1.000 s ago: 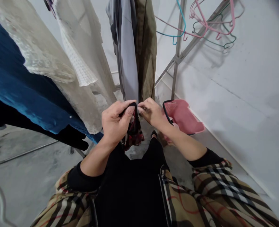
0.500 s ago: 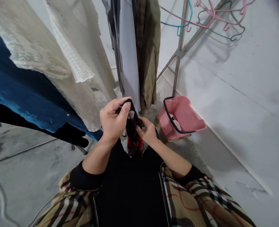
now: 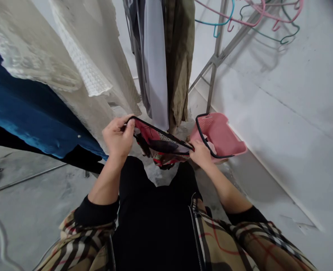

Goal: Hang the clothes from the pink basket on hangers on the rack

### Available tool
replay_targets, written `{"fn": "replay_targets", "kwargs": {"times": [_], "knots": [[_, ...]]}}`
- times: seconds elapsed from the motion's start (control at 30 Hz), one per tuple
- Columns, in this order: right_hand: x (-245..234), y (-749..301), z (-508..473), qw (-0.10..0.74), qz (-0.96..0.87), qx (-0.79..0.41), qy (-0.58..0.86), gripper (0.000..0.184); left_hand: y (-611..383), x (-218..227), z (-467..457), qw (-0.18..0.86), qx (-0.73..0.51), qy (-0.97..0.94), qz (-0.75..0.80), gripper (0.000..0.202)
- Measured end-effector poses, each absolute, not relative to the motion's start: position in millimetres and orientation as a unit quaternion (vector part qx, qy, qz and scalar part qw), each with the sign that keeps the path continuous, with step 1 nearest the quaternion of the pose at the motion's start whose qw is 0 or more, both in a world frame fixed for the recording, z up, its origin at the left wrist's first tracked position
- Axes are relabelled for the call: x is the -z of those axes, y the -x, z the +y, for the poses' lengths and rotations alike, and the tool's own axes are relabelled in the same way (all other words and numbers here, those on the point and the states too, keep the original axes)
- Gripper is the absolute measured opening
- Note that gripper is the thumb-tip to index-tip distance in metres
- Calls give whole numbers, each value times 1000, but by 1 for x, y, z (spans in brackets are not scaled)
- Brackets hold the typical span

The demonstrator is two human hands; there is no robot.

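Observation:
A red-and-black patterned garment [image 3: 168,156] with dark edging hangs stretched between my two hands, its top gaping so the inside shows. My left hand [image 3: 117,136] pinches one end of the black edge, thumb on top. At the other end, my right hand [image 3: 201,154] grips the same edge, just left of the pink basket [image 3: 227,137]. The exact kind of garment cannot be made out. Its lower part drops above the floor between my knees.
Cream lacy clothing [image 3: 78,49] and a blue garment [image 3: 42,116] hang at left. Pale grey cloth [image 3: 156,71] and an olive garment [image 3: 181,71] hang ahead. Coloured hangers [image 3: 231,20] dangle by a metal frame [image 3: 216,60] near the white wall [image 3: 290,113].
My hands have moved apart, the left one leftward and the right one rightward. The garment, bunched between them before, is now spread wide along its edge.

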State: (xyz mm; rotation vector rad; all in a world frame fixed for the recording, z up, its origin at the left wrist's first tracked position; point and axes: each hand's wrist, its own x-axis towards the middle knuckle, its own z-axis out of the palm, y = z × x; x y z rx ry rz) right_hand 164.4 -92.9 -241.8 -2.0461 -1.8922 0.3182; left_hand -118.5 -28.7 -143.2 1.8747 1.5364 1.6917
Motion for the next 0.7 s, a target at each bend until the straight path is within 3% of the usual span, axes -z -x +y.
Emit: {"fn": "replay_targets", "kwargs": {"times": [0.1,0.27,0.47,0.57,0.7], "knots": [[224,-193,-92,201,-652,-148,716,28,127,154,-17,79,-522,-652,544,19],[197,-227,-84,376,-578,-281,668,25,130,162,-10,64,-441,-699,559,18],[167,-238,-79,511,-555,-224,616,29,127,165,-10,105,-379,-714,579,18],[154,-242,-75,474,-586,-268,601,28,121,156,-11,271,-467,-610,579,19],[127,-248,-66,267,-712,-328,560,25,109,128,-21,551,-582,-389,454,24]]}}
